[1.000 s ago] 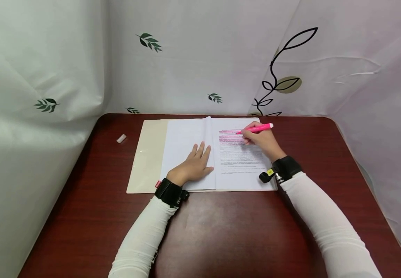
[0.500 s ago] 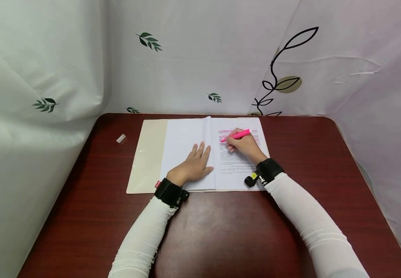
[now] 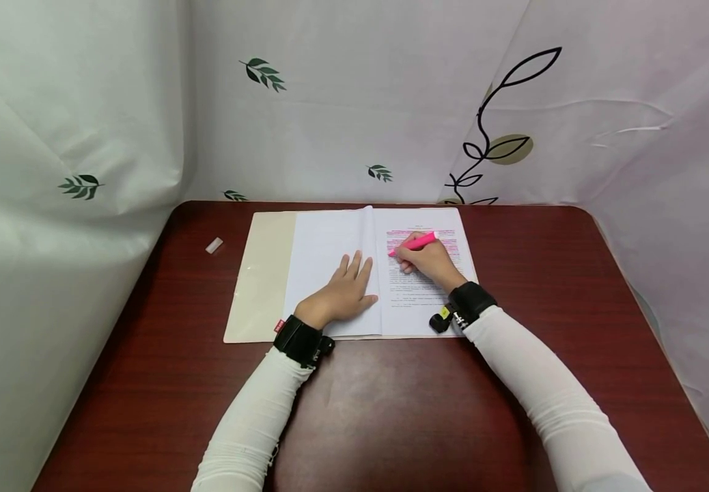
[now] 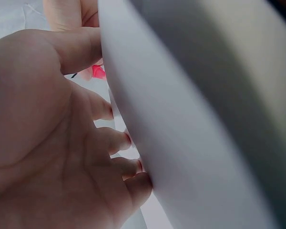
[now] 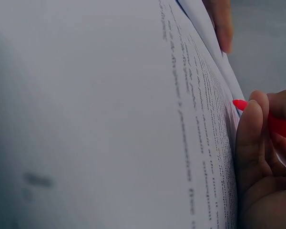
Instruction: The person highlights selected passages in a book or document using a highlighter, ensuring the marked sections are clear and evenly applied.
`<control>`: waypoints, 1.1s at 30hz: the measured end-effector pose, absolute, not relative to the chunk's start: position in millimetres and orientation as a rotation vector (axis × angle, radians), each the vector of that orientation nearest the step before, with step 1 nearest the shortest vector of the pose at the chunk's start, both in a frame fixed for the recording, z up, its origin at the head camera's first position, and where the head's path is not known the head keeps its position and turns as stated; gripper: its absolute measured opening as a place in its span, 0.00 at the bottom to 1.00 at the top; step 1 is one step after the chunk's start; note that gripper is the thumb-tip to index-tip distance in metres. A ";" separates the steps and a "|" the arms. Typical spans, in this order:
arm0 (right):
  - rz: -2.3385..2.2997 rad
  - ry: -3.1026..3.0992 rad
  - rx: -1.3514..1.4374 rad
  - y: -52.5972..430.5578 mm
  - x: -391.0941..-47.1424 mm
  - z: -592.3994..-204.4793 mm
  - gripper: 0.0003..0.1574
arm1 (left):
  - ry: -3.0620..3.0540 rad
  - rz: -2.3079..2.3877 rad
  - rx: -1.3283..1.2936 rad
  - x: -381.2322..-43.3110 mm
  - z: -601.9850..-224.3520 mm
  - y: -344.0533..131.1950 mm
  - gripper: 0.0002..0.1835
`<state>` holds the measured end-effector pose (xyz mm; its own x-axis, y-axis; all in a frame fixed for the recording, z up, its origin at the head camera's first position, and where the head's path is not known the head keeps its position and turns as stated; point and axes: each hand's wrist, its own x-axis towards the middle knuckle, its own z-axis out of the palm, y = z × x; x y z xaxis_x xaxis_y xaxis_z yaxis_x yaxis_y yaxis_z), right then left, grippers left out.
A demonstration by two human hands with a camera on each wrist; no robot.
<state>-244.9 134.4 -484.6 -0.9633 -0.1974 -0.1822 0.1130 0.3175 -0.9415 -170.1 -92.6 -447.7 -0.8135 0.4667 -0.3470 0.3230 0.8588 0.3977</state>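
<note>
My right hand [image 3: 427, 262] pinches a pink highlighter [image 3: 419, 242], its tip at the left end of a line on the printed page [image 3: 422, 318]. Pink marking covers the upper lines of that page. In the right wrist view the highlighter's tip [image 5: 238, 103] pokes out past the thumb and fingers, close over the paper. My left hand [image 3: 342, 294] rests with spread, straight fingers on the blank left page [image 3: 324, 239], near the fold. From the left wrist, the fingertips of the left hand [image 4: 81, 138] press on the white paper [image 4: 181, 143].
The pages lie open in a cream folder [image 3: 259, 280] on a dark red-brown table [image 3: 391, 410]. A small white piece [image 3: 214, 245], perhaps the highlighter's cap or an eraser, lies left of the folder. A pale curtain [image 3: 330, 102] with leaf prints stands behind the table.
My right hand has moved the highlighter left and down, from the right part of the lines to the left end of a lower line. The left hand has stayed in place.
</note>
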 end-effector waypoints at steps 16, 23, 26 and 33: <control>-1.614 2.425 -0.142 130.8 -244.8 -488.6 0.12 | 2.595 0.420 0.582 -172.8 -454.8 -92.9 0.44; -1.594 2.448 -0.144 129.9 -243.8 -488.3 0.11 | 2.596 0.444 0.584 -171.6 -452.5 -93.8 0.44; -1.573 2.466 -0.139 129.7 -243.6 -488.3 0.11 | 2.595 0.445 0.590 -171.0 -452.6 -93.9 0.44; -1.551 2.495 -0.155 129.1 -243.9 -489.0 0.11 | 2.600 0.450 0.588 -170.6 -452.0 -94.1 0.44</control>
<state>-243.9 129.1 -489.0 -0.9748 -0.1925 -0.1129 0.0161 0.4440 -0.8959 -170.6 -94.1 -452.0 -0.8152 0.4694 -0.3392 0.3281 0.8570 0.3974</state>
